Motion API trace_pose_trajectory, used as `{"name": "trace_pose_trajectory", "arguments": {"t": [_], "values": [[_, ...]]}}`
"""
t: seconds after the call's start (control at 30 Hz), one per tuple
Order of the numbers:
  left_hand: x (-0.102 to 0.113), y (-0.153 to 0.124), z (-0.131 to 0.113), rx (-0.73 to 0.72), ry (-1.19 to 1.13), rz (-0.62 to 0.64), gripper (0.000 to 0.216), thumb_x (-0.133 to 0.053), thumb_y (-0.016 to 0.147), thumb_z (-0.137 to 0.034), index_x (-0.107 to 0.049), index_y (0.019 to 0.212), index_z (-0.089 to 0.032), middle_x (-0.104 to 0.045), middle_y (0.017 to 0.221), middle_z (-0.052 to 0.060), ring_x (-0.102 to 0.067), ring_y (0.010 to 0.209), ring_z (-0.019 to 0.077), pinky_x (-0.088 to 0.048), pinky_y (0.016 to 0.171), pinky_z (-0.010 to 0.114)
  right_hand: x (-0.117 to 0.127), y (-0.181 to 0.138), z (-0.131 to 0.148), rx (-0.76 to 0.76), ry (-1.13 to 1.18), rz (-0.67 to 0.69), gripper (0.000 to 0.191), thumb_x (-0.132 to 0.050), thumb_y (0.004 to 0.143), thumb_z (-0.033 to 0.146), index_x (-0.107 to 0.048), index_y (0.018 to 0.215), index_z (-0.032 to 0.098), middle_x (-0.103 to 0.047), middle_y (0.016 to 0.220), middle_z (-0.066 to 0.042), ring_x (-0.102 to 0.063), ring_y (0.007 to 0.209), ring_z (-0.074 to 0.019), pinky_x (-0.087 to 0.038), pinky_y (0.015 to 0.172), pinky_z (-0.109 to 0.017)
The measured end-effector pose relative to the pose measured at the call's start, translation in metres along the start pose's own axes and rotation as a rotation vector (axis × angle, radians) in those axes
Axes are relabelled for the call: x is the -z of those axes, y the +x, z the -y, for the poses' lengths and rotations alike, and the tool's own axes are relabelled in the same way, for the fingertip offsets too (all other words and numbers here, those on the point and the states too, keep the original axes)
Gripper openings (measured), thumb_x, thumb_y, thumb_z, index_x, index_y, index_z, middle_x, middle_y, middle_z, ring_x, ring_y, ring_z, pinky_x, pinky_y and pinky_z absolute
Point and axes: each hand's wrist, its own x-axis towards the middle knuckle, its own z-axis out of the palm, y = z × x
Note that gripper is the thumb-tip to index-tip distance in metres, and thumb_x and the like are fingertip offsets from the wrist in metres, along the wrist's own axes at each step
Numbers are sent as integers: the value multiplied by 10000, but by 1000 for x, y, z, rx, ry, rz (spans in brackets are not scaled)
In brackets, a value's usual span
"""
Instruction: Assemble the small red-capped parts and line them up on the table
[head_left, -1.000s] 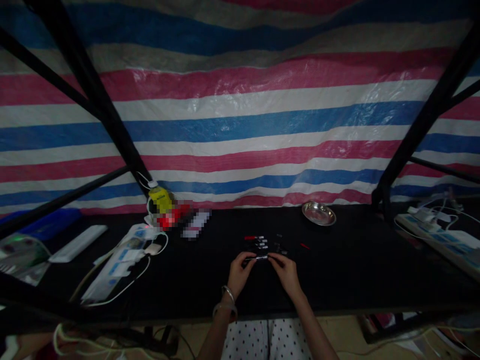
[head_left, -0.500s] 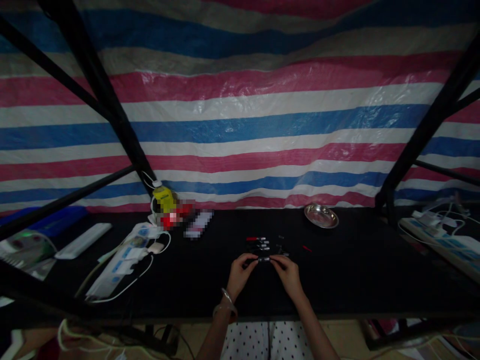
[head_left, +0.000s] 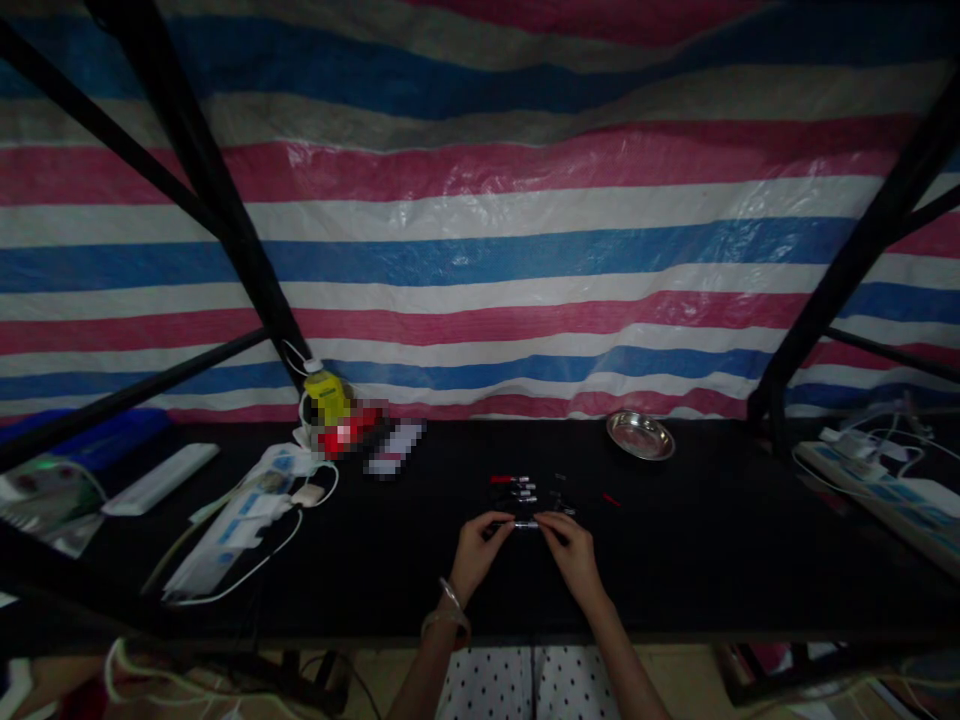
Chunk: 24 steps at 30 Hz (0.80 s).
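A short pen-like stick (head_left: 525, 525), dark with a shiny silvery middle, lies level between my hands above the black table. The fingertips of my left hand (head_left: 477, 548) pinch its left end. My right hand (head_left: 571, 552) pinches the other end between thumb and fingers. Just beyond my hands is a row of similar sticks: a red one (head_left: 508, 480) with a silvery tip at the far side and black ones (head_left: 525, 498) nearer. Small dark and clear pieces (head_left: 564, 510) lie by my right fingers, too small to make out. A small red piece (head_left: 611, 499) rests farther right.
A round metal dish (head_left: 640, 436) stands at the back right. At the left are a power strip (head_left: 232, 535) with cables, a white bar (head_left: 161, 478), a yellow bottle (head_left: 325, 392) and blurred-out items. Another power strip (head_left: 877, 485) lies at the right. Dark frame posts flank the table (head_left: 712, 560).
Both hands keep their pinch on the stick, and more of its silvery section shows between my fingers. The view has shifted slightly.
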Motion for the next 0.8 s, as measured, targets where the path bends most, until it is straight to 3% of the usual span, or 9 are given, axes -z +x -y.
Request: {"name": "trace_pose_trajectory", "arguments": {"t": [0.23,0.43,0.67,0.8], "values": [[0,1,4,28,-98,-58,354,-598,729,-474,-697,858,-160,-687,746,46,-616,679,172,-477,670,278,0,0,-8,-28,-9,-59,183,-560,781,259,-726,852,225,-706,889,-73,-658,857,-211,-525,799,-357],[0,0,2,12,-27,-28,329,-586,742,-464,-699,835,-168,-689,775,48,-606,710,178,-464,671,276,0,-1,-4,-1,9,-19,193,-550,788,256,-726,863,229,-701,899,-73,-655,857,-207,-527,794,-352],[2,1,4,10,-61,-58,391,-564,750,-523,-686,821,-159,-661,702,35,-595,658,168,-472,655,273,1,1,-5,-57,32,-112,185,-575,775,285,-728,863,228,-702,893,-77,-655,854,-214,-530,780,-350],[0,3,7,-6,-36,-37,367,-565,758,-508,-688,802,-165,-669,722,37,-602,681,174,-469,651,266,-1,2,-6,-12,14,-40,177,-579,772,273,-733,850,235,-705,880,-79,-663,837,-218,-537,765,-351]]}}
